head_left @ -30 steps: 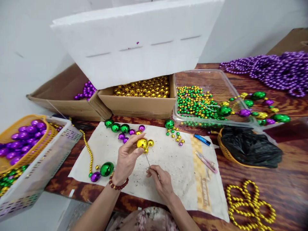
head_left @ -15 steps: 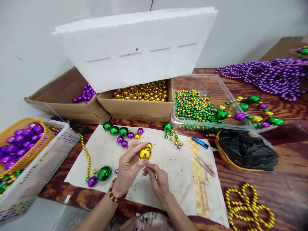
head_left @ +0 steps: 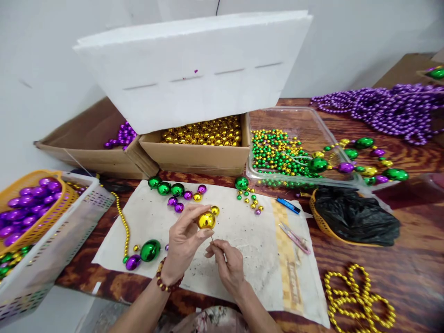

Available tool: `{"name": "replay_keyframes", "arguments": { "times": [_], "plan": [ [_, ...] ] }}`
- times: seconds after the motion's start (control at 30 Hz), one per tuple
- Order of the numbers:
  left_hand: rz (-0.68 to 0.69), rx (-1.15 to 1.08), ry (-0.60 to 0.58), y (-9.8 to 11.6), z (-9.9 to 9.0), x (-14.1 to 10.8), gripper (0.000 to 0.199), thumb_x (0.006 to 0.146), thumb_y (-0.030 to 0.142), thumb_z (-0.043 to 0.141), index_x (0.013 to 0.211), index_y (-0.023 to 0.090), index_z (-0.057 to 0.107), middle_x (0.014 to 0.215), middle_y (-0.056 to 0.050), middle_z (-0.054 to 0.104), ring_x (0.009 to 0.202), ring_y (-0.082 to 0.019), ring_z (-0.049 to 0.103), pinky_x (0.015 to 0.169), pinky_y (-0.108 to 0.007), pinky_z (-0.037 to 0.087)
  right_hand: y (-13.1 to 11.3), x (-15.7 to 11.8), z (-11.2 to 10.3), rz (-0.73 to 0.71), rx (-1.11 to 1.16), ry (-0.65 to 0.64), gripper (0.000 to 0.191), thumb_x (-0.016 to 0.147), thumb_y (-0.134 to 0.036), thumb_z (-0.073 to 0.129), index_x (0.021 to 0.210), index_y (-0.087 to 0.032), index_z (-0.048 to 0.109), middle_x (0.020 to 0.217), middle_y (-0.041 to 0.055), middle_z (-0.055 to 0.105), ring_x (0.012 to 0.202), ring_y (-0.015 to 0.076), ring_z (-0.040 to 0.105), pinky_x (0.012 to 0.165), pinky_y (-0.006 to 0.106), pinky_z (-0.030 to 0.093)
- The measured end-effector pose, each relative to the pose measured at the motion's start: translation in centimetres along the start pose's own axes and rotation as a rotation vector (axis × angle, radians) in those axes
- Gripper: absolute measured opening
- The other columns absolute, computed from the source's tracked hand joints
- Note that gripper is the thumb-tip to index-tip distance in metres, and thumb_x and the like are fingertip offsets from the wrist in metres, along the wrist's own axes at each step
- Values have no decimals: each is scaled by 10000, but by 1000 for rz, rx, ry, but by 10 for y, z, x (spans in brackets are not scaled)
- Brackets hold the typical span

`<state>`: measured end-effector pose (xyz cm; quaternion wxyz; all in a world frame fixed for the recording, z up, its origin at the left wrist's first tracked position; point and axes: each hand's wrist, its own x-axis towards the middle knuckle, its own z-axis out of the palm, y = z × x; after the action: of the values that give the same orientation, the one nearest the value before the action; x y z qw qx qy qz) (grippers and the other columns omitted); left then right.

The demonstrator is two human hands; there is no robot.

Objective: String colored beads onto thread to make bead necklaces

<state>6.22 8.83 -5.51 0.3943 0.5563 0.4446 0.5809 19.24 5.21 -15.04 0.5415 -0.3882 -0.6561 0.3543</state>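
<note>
My left hand (head_left: pixel 185 240), with a beaded bracelet at its wrist, pinches a large shiny gold ball (head_left: pixel 206 220) above the white cloth (head_left: pixel 256 245). A smaller gold ball (head_left: pixel 215 211) shows just behind it. Just to the right and lower, my right hand (head_left: pixel 227 263) is closed in a pinch on a thin strand (head_left: pixel 212 239) that rises toward the gold ball. On the cloth at the left lie a green ball (head_left: pixel 150 250) and a purple ball (head_left: pixel 132 262), joined to a gold bead string (head_left: pixel 124 222). Green, purple and gold balls lie along the cloth's back edge.
Cardboard boxes (head_left: pixel 194 158) of balls stand behind, under a white foam board (head_left: pixel 194 74). A clear tray (head_left: pixel 298 120) holds small beads. Scissors (head_left: pixel 294 238) and a blue cutter (head_left: pixel 288 205) lie at right, near a basket with a black bag (head_left: pixel 357 215). Baskets (head_left: pixel 69 222) stand left.
My left hand and the gold ball have shifted slightly left. The gap to my right hand has widened a little, and the thin strand now shows between them.
</note>
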Motion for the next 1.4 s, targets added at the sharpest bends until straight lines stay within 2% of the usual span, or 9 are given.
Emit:
{"name": "replay_keyframes", "arguments": {
  "times": [0.13,0.3,0.43,0.63,0.87,0.97,1.07,1.27,1.4],
  "plan": [
    [-57,-7,-35,-6,6,-7,302,807,245,750,1109,245,754,1028,-68,636,920,-182,616,782,-272,529,-7,9,-2,14,9,28,161,1033,-224,457,974,-204,605,713,10,717,548,125,683,552,208,528],
    [-84,116,-195,-19,5,-17,393,837,282,721,1228,252,694,1122,-81,669,1036,-219,629,911,-332,512,-10,18,-14,82,61,97,190,1023,-251,485,875,-205,595,685,-1,685,555,115,653,537,199,492],
    [-91,278,-271,-38,10,4,332,951,311,558,1262,244,650,1168,-88,677,1068,-220,648,931,-350,502,0,1,-35,256,148,135,186,1025,-238,467,874,-203,571,670,-23,656,504,96,609,517,196,471],
    [56,884,-491,-83,67,60,294,929,137,491,1186,169,629,1122,-119,663,1011,-246,637,895,-381,485,16,-40,-58,388,176,177,168,1016,-288,472,921,-196,575,846,29,714,538,113,653,520,217,487],
    [-39,1217,-458,-111,110,67,281,933,154,468,1193,179,572,1193,-145,633,1120,-322,568,984,-500,405,21,-52,-65,495,132,266,200,968,-301,548,847,-183,654,765,36,743,525,140,672,544,227,506],
    [-94,968,-380,-117,107,68,250,901,116,489,1106,176,618,1191,-150,635,1161,-331,545,1044,-537,346,23,-52,-66,493,154,275,181,960,-281,552,854,-187,664,714,16,724,529,136,670,537,213,500],
    [-201,624,-327,-115,96,73,176,861,125,553,998,182,647,1096,-111,669,1060,-275,606,990,-465,426,24,-50,-67,482,165,302,157,955,-272,556,870,-191,660,670,0,698,533,134,660,526,203,491],
    [-660,-446,-261,-78,56,62,263,868,339,680,1048,148,691,879,-55,706,789,-156,686,833,-330,541,18,-43,-69,411,143,235,153,961,-258,544,906,-184,666,581,-27,630,505,121,605,537,198,487],
    [-754,-696,-185,-59,36,48,265,836,282,745,1056,138,713,858,-54,717,779,-149,701,800,-300,561,10,-39,-66,344,97,154,160,967,-229,532,908,-183,673,542,-42,596,470,109,580,527,191,473]
  ]
}}
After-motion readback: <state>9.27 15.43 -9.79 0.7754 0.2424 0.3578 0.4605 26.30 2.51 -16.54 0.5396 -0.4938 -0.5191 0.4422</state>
